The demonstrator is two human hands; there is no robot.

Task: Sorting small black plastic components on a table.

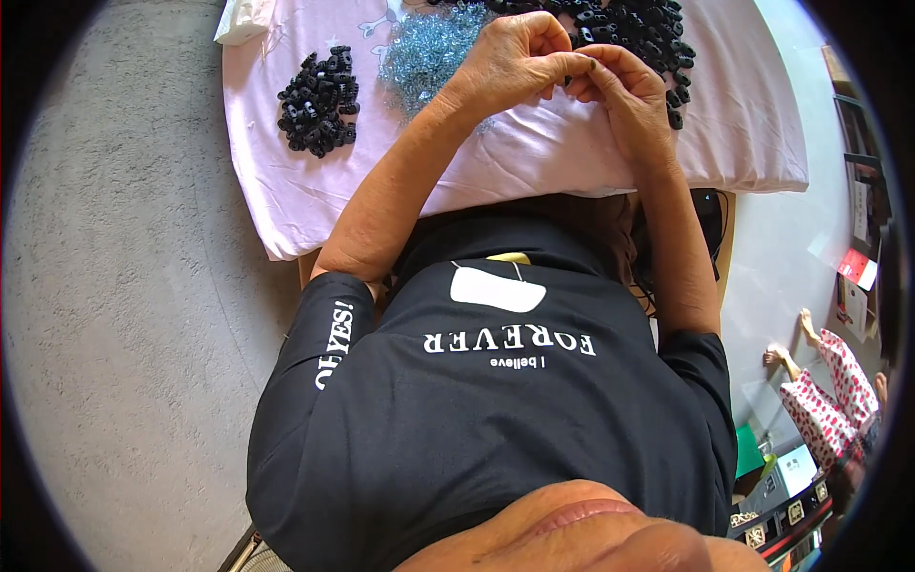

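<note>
So, I'm watching someone at a bench covered in pale pink cloth, both hands up close together near its middle. Calling straight away from the wearer 12 o'clock and reading from the hands: the left hand and right hand meet with fingers curled in and thumbs almost tip to tip. Honestly can't tell if the fingers on either one are gripping anything; whatever might be between them is too small and hidden.

Small black parts are heaped in two spots. The big pile spreads from roughly 12 round to 2 o'clock, right behind the hands, and the smaller pile sits over at 9. Between that one and the left hand is a tangled heap of shiny, see-through bluish bits, partly behind the left wrist. Farther out toward 10 there's a white box at the bench's edge. Near 5, well off the bench, another person's legs in red-spotted trousers.
</note>
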